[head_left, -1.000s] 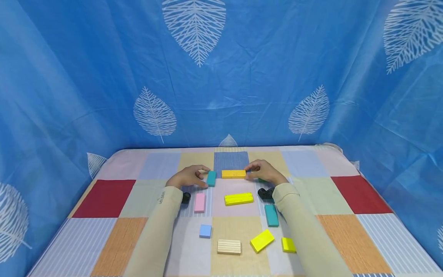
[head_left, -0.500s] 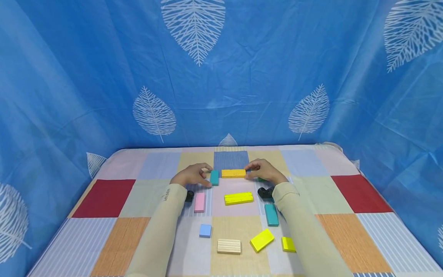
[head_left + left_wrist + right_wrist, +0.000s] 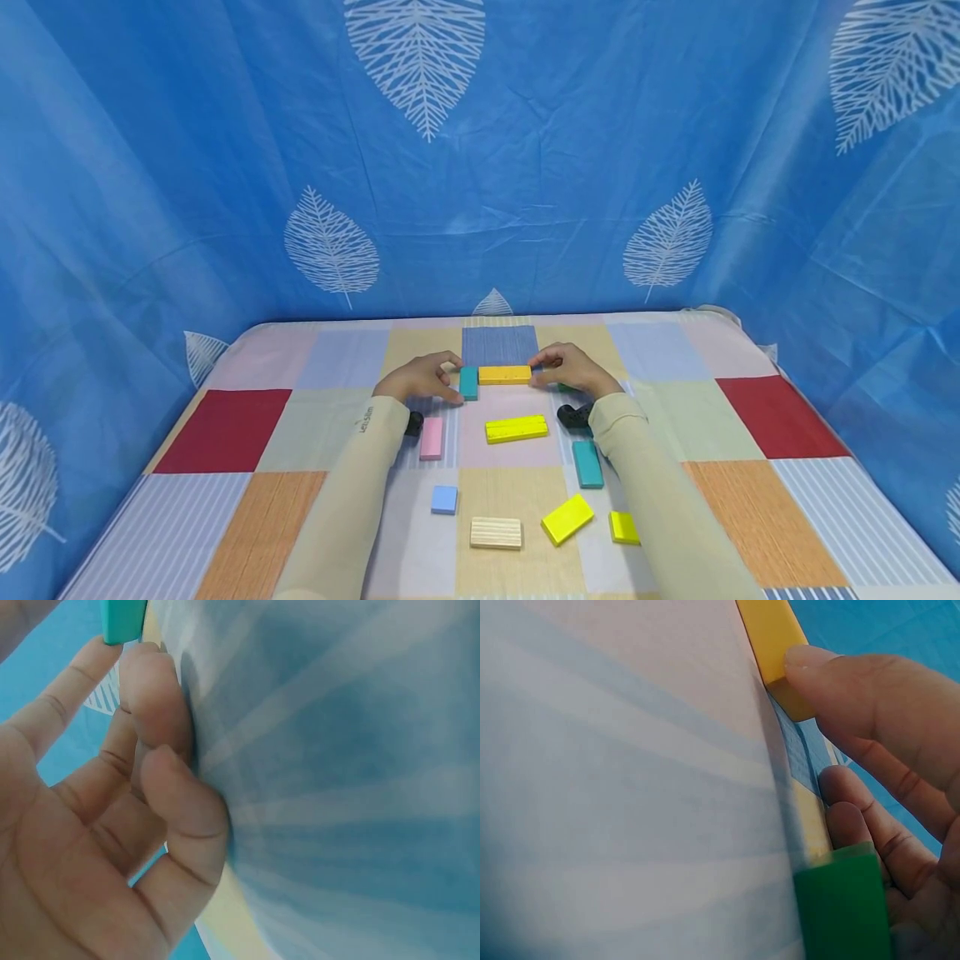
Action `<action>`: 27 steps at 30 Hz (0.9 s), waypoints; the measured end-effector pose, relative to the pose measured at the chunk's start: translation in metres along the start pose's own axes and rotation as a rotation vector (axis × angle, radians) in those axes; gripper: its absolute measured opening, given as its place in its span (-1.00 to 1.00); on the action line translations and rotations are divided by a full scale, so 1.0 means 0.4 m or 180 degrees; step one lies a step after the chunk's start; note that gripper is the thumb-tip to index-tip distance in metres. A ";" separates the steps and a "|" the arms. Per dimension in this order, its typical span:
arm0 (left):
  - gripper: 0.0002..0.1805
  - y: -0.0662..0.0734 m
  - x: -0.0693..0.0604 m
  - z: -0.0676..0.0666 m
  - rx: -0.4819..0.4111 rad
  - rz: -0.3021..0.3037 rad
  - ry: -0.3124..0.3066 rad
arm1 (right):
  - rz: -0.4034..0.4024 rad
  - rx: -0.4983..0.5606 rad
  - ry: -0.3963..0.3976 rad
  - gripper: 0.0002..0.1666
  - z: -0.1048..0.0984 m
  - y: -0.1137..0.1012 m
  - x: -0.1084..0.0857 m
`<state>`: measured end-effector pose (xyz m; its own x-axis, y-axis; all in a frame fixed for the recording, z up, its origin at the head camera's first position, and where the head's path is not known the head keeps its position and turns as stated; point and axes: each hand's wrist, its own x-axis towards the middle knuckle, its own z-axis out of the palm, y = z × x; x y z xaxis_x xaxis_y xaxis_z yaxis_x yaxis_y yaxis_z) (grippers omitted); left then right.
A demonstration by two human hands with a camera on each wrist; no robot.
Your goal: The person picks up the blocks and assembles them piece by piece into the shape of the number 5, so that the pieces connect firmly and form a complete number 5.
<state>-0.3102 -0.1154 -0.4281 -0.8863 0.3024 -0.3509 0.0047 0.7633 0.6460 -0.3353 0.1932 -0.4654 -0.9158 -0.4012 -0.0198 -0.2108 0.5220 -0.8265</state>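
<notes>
My left hand (image 3: 422, 377) pinches a teal block (image 3: 468, 383) by its two ends, thumb at the near end and index finger at the far end. That block stands against the left end of an orange-yellow block (image 3: 505, 375), or very close to it. My right hand (image 3: 572, 372) holds the orange-yellow block at its right end between thumb and index finger. In the right wrist view the thumb lies on the corner of the orange-yellow block (image 3: 776, 652). Only a corner of the teal block (image 3: 122, 619) shows in the left wrist view.
A green block (image 3: 844, 907) lies under my right palm. Nearer are a yellow block (image 3: 517, 429), a pink block (image 3: 431, 439), another teal block (image 3: 587, 464), a small blue block (image 3: 444, 499), a ridged wooden block (image 3: 496, 533) and two more yellow blocks. Blue curtain surrounds the table.
My left hand has slid the teal block to the right, closing the gap to the orange-yellow block. The right hand has stayed at the same place.
</notes>
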 end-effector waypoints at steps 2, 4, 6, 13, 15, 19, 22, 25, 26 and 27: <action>-0.29 0.000 0.002 -0.002 -0.0001 -0.0028 -0.0008 | -0.0010 0.0000 -0.0002 -0.62 0.000 -0.002 0.000; -0.29 0.001 0.003 -0.003 -0.0002 -0.0041 -0.0018 | -0.0014 0.0012 -0.0008 -0.62 -0.001 -0.002 0.000; -0.29 0.002 0.003 -0.003 -0.0002 -0.0039 -0.0024 | -0.0014 0.0016 -0.0009 -0.62 0.000 -0.002 0.000; -0.31 0.004 0.003 -0.004 0.0015 -0.0019 -0.0029 | -0.0007 0.0050 -0.0016 -0.62 -0.001 0.000 0.000; -0.30 0.003 0.005 -0.003 0.0012 -0.0023 -0.0030 | -0.0013 0.0083 -0.0024 -0.62 -0.002 0.001 0.001; -0.29 0.003 0.004 -0.003 -0.0001 -0.0016 -0.0033 | -0.0021 0.0139 -0.0030 -0.62 -0.003 0.000 0.000; -0.28 0.003 0.004 -0.003 -0.0011 -0.0012 -0.0037 | -0.0007 0.0160 -0.0042 -0.61 -0.003 -0.002 -0.001; -0.26 0.002 0.004 -0.003 -0.0019 -0.0008 -0.0046 | 0.0013 0.0179 -0.0060 -0.60 -0.004 0.000 -0.001; -0.26 0.001 0.004 -0.003 -0.0022 -0.0006 -0.0051 | 0.0019 0.0185 -0.0069 -0.59 -0.005 0.001 -0.001; -0.25 0.001 0.004 -0.003 -0.0027 -0.0005 -0.0056 | 0.0027 0.0191 -0.0077 -0.59 -0.006 0.003 -0.001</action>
<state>-0.3123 -0.1153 -0.4276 -0.8779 0.3112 -0.3638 -0.0008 0.7589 0.6512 -0.3361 0.1956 -0.4649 -0.9087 -0.4154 -0.0400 -0.1815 0.4797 -0.8584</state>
